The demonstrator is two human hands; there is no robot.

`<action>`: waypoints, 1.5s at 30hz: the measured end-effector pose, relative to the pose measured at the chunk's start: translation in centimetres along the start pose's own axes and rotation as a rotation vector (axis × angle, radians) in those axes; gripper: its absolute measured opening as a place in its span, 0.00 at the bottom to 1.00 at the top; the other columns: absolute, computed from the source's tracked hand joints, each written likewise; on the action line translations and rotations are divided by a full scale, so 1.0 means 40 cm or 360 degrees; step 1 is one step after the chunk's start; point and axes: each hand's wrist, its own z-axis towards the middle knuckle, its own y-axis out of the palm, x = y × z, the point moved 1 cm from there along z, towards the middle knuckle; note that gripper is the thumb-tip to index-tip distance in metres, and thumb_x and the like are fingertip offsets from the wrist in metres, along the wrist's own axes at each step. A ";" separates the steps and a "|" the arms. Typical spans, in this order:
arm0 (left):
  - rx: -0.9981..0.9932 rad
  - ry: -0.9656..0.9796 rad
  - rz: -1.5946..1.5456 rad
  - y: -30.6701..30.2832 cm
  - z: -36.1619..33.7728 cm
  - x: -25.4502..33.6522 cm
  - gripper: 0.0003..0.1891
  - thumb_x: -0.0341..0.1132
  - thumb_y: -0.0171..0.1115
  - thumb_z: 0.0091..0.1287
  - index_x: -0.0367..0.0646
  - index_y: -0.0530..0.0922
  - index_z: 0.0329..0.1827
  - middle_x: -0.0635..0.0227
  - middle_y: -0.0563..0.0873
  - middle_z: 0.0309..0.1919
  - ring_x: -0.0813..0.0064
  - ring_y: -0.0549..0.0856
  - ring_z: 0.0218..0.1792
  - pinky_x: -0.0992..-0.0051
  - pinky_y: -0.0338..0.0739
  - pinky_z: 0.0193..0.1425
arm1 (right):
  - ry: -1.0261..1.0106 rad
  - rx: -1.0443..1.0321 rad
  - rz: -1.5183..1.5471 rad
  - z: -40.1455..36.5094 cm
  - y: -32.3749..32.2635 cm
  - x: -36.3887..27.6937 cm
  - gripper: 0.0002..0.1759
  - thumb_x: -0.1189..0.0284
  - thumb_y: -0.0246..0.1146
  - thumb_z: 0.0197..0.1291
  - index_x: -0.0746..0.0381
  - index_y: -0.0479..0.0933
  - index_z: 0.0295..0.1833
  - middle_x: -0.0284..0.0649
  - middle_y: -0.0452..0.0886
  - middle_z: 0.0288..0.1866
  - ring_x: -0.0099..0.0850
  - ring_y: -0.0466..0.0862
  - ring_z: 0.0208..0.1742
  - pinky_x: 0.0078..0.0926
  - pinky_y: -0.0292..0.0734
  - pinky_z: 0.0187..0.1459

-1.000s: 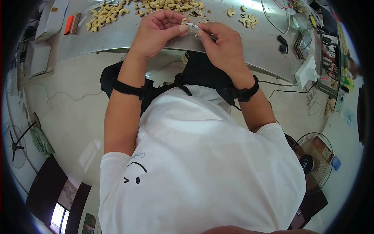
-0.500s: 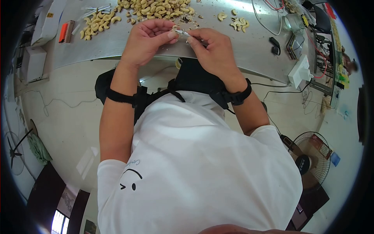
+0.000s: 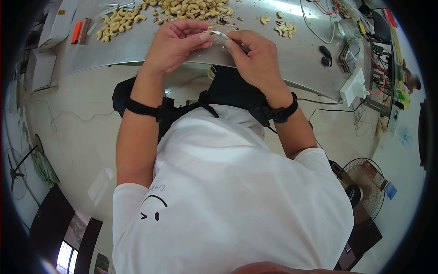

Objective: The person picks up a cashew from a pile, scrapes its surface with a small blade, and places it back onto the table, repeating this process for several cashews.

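My left hand (image 3: pixel 179 44) is closed above the near edge of the metal table, pinching a cashew nut (image 3: pixel 210 29) between thumb and fingers. Only a small part of the nut shows. My right hand (image 3: pixel 256 58) grips a small slim knife (image 3: pixel 221 34) with a silvery-white end. Its tip points left and meets the nut or the left fingertips; exact contact is too small to tell. Beyond the hands lies a large pile of cashew nuts (image 3: pixel 194 8), with brown skin scraps beside it. A smaller heap of cashews (image 3: pixel 117 25) sits to the left.
Several cashew pieces (image 3: pixel 286 29) lie on the metal table (image 3: pixel 123 50) at right. Near them are a black clip-like object (image 3: pixel 325 56), a glass jar (image 3: pixel 348 28) and a white power strip (image 3: pixel 352 86). An orange-and-brown block (image 3: pixel 80 32) stands at left. A fan (image 3: pixel 365 187) is on the lower right.
The whole view has shifted slightly, with the table contents sitting a little further right and higher. Both hands keep their grips, and the knife has tilted only slightly against the nut.
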 end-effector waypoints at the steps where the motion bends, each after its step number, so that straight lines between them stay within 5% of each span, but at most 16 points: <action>1: -0.0002 -0.0007 0.0007 0.001 0.001 -0.001 0.13 0.21 0.65 0.71 0.33 0.82 0.57 0.57 0.89 0.49 0.70 0.90 0.48 0.73 0.88 0.55 | 0.0019 -0.0001 0.0011 -0.001 0.002 0.000 0.09 0.75 0.69 0.61 0.64 0.86 0.47 0.47 0.87 0.37 0.42 0.87 0.36 0.34 0.82 0.40; 35: 0.0096 -0.0083 0.0169 0.001 0.004 0.002 0.12 0.21 0.70 0.67 0.34 0.83 0.53 0.63 0.90 0.43 0.76 0.88 0.41 0.76 0.85 0.49 | -0.0119 0.0161 -0.0181 -0.001 0.003 0.011 0.08 0.74 0.68 0.61 0.62 0.86 0.45 0.44 0.86 0.36 0.43 0.86 0.36 0.36 0.81 0.38; 38: 0.0101 -0.0017 0.0151 0.010 0.005 0.004 0.13 0.25 0.74 0.65 0.37 0.84 0.51 0.69 0.89 0.37 0.80 0.89 0.38 0.81 0.84 0.42 | -0.0082 0.0073 -0.0092 0.001 -0.002 0.011 0.08 0.74 0.68 0.61 0.63 0.86 0.45 0.45 0.87 0.37 0.43 0.87 0.36 0.35 0.81 0.39; 45: -0.0017 0.0048 0.0060 -0.002 0.005 -0.001 0.14 0.20 0.68 0.67 0.36 0.81 0.55 0.61 0.89 0.47 0.74 0.89 0.47 0.74 0.86 0.55 | 0.0054 -0.0051 0.0004 -0.003 0.002 -0.004 0.09 0.73 0.68 0.61 0.65 0.86 0.45 0.48 0.88 0.39 0.44 0.88 0.38 0.36 0.82 0.42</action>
